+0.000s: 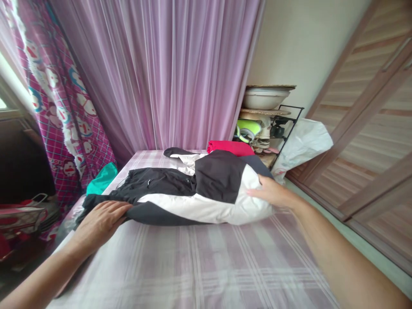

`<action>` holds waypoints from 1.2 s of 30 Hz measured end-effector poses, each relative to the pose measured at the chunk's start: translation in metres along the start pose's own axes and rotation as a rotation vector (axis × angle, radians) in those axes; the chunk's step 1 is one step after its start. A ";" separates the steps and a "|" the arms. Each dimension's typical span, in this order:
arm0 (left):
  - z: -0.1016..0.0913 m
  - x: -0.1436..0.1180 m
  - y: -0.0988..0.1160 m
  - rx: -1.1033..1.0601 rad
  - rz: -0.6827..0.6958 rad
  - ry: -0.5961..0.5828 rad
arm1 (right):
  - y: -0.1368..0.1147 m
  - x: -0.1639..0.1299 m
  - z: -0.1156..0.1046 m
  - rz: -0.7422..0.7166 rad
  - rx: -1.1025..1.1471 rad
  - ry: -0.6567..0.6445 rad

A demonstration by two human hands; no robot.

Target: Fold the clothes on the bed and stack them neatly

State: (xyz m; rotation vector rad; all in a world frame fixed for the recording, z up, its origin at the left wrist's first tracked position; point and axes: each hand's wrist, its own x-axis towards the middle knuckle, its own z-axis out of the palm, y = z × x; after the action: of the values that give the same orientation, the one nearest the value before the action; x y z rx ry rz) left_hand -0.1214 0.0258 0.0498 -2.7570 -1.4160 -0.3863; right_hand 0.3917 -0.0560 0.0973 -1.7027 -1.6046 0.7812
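Jacket: black-and-white jacket [193, 193] lies partly folded across the far half of the bed, spanning the gap between both hands; one black panel is doubled over the white band, so the bulk sits toward the right hand.
Left hand: left hand [98, 221] rests flat, fingers spread and extended, palm down on the jacket's near-left edge; pressing rather than gripping, which seems to pin that end against the sheet.
Right hand: right hand [273, 192] lies open against the puffed white end, fingers curved along the fabric; looks like it steadies or pushes the fold inward. No closed grip visible.
Bed surface: pink plaid sheet [206, 262] runs bare from the hands back toward the person, a flat base for folding.
Beyond the hands: red folded cloth [230, 147] sits just past the jacket, toward the right hand's side; teal cloth [101, 178] past the left hand at the bed edge.
Right of right hand: black rack [283, 128] with a basin [265, 98] on top, white plastic bag [305, 143] leaning beside it.
Backdrop: lilac sheer curtain [161, 73] hangs behind the bed.
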 end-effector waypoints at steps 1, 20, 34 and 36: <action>0.001 -0.013 0.000 -0.037 0.017 -0.044 | 0.009 -0.016 0.004 0.005 0.009 -0.080; 0.074 0.016 0.134 -0.094 0.319 -0.196 | 0.022 0.010 0.105 -0.047 -0.729 0.495; 0.062 0.041 0.103 -0.512 -0.014 0.009 | -0.040 0.016 0.096 -0.557 -0.635 0.446; 0.048 0.053 0.095 -0.608 -0.085 0.133 | -0.054 0.000 0.119 -0.827 -0.690 0.244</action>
State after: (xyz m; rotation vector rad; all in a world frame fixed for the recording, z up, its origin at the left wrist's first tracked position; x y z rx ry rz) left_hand -0.0058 0.0186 0.0241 -3.0226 -1.5953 -1.1533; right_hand 0.2645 -0.0472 0.0684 -1.2383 -2.2737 -0.4130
